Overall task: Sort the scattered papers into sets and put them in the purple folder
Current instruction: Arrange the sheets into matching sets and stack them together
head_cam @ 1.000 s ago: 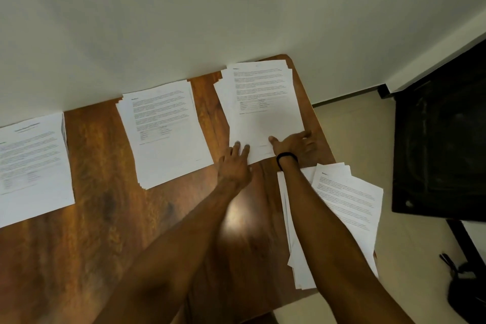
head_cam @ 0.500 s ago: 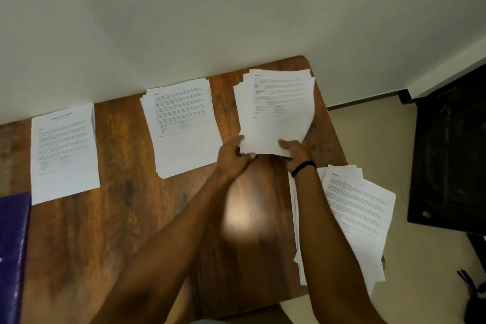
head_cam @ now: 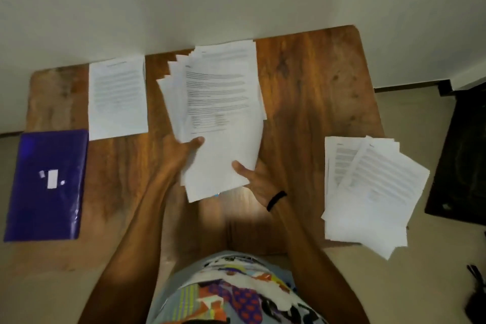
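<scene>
My left hand [head_cam: 181,158] and right hand [head_cam: 253,179] both grip the near edge of a stack of printed white papers [head_cam: 221,118], raised above the wooden table [head_cam: 315,81]; its sheets fan out to the left. Behind and under it, the edges of another paper pile [head_cam: 228,48] show. A single neat pile of papers [head_cam: 118,97] lies at the far left by the wall. The purple folder [head_cam: 47,187] lies shut at the table's left edge with a small white label on it. A loose, fanned pile of papers [head_cam: 368,192] lies at the right edge, overhanging the table.
A pale wall runs along the table's far side. A black chair or cabinet [head_cam: 462,160] stands on the floor to the right. A dark object [head_cam: 476,294] lies on the floor at the lower right. My patterned shirt [head_cam: 231,292] is at the near edge.
Both hands took hold of the stack at the table's far right corner, lifted it and carried it left over the middle pile. The view has shifted and now shows the purple folder.
</scene>
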### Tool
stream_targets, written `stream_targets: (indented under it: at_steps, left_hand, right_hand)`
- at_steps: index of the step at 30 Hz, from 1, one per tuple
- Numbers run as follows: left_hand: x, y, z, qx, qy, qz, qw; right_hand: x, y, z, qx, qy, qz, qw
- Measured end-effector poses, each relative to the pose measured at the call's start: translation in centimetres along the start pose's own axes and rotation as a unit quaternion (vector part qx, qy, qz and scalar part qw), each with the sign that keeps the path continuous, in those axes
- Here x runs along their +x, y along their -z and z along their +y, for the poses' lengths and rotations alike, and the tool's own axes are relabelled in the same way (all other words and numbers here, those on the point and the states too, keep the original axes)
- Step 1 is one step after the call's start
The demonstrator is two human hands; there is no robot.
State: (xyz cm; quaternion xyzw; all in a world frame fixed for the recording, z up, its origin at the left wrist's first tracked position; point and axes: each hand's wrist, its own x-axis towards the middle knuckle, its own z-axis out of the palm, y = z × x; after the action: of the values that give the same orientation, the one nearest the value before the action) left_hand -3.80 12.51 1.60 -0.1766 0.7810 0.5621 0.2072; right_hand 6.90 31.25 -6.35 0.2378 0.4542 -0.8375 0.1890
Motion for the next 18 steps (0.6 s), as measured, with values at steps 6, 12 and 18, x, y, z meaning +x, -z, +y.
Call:
stream_targets:
  at_steps: [6, 12, 18]
  left_hand:
    - [-3.2, 13.7, -8.1, 0.076, 0.003, 0.163, 0.984]
    - [-6.7, 20.0, -12.7, -0.041, 0.068, 0.174, 0.982]
    - [-8.5, 21.7, -15.6, -0.114, 0.095, 0.089, 0.985]
  right_hand:
    - [1.1, -5.1, 9.2, -0.516, -0.003, 0.074, 0.853]
    - [3.1, -8.2, 13.0, -0.679, 0.050, 0.122, 0.722]
    - [7.2, -11.3, 7.1, -0.484, 0.076, 0.236, 0.839]
